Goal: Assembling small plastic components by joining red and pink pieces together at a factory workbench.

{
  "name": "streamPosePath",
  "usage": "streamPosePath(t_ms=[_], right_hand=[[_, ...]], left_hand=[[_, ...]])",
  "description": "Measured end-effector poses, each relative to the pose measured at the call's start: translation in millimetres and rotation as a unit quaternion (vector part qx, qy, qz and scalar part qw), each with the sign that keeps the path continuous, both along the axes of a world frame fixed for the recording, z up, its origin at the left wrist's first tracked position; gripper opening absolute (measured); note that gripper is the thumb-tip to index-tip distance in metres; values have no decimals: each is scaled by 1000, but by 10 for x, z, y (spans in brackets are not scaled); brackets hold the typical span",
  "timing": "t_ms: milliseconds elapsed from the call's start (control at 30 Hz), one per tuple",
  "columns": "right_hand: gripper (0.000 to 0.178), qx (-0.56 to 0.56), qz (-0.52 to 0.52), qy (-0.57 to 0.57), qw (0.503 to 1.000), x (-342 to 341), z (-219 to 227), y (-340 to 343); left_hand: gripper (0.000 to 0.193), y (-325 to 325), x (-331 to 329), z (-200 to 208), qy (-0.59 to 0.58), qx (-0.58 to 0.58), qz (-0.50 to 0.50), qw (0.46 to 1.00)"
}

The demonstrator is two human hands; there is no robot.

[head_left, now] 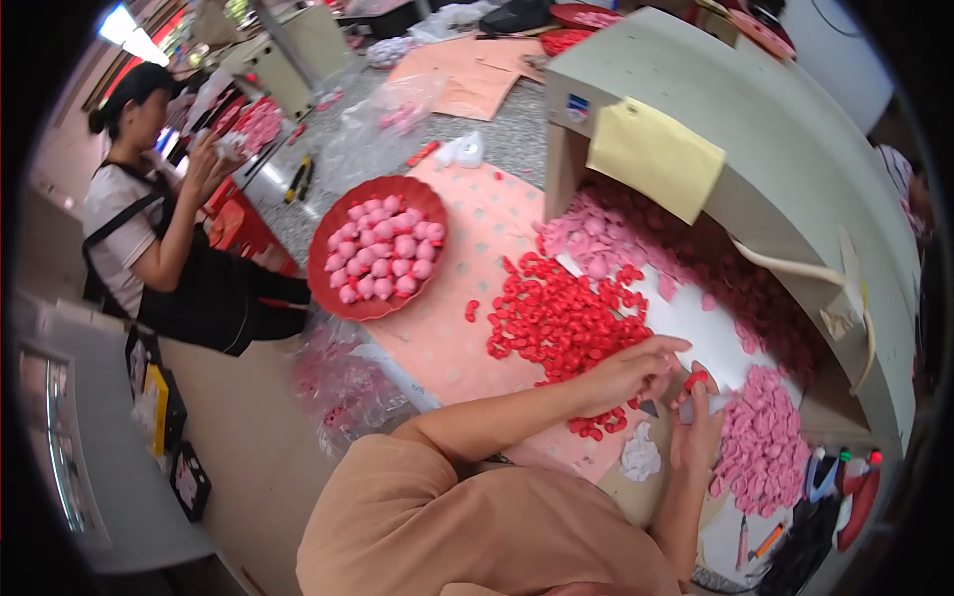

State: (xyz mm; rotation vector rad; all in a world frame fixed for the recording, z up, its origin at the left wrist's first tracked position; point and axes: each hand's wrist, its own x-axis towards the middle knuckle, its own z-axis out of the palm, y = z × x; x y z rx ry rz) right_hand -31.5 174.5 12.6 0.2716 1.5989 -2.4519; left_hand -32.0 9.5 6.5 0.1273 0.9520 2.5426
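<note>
My right hand (pixel 698 429) is closed around a small red curved piece (pixel 696 380), held up between the thumb and fingers. A whitish thing, too blurred to name, shows at those fingers. Just left of it is my left hand (pixel 636 375), its index finger stretched out and the others bent, with nothing visible in them. Beneath and beyond the left hand spreads a heap of similar red pieces (pixel 561 318). A pile of pink rounded pieces (pixel 763 442) lies right of my right hand. More pink pieces (pixel 596 238) lie under the grey machine housing.
A red scalloped bowl (pixel 320 283) of pink balls with red parts stands at left on pink dotted paper (pixel 452 372). The grey housing (pixel 735 89) arches over the right side. Crumpled tissue (pixel 641 453) and cutters (pixel 765 541) lie nearby. A co-worker (pixel 149 209) stands far left.
</note>
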Motion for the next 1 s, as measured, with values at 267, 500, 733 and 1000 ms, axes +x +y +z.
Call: streamPosePath(t_ms=[267, 500, 733, 1000], right_hand=[[29, -63, 46, 7, 997, 40, -58, 25], [27, 21, 54, 20, 998, 76, -102, 115], [31, 78, 79, 79, 991, 86, -66, 93], [30, 129, 103, 74, 983, 93, -164, 58]], left_hand=[[31, -101, 43, 37, 45, -200, 82, 975], [25, 97, 50, 0, 71, -247, 152, 954], [25, 76, 60, -41, 181, -381, 156, 893], [24, 88, 96, -9, 209, -441, 165, 857]])
